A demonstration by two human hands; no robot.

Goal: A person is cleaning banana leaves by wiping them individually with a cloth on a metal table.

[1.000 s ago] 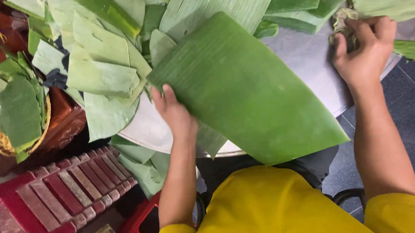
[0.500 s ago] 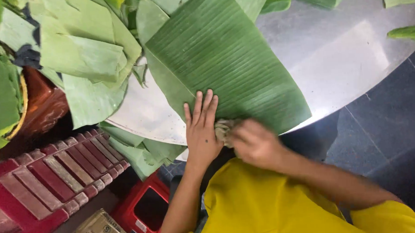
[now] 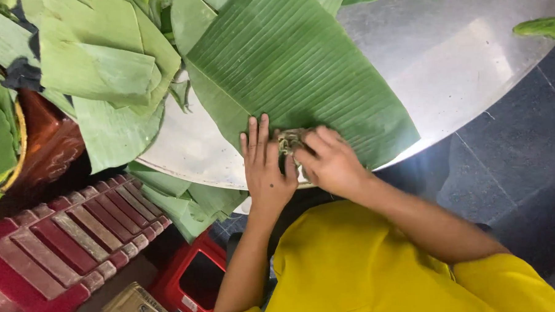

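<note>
Head: tan box btm-left.

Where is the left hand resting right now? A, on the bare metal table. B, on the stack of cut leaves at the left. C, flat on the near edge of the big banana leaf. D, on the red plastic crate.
C: the left hand lies palm down, fingers spread, on the near edge of the big banana leaf, beside the right hand.

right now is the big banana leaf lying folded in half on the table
No, the big banana leaf lies spread flat and open on the metal table, with the left hand pressing its near edge.
</note>
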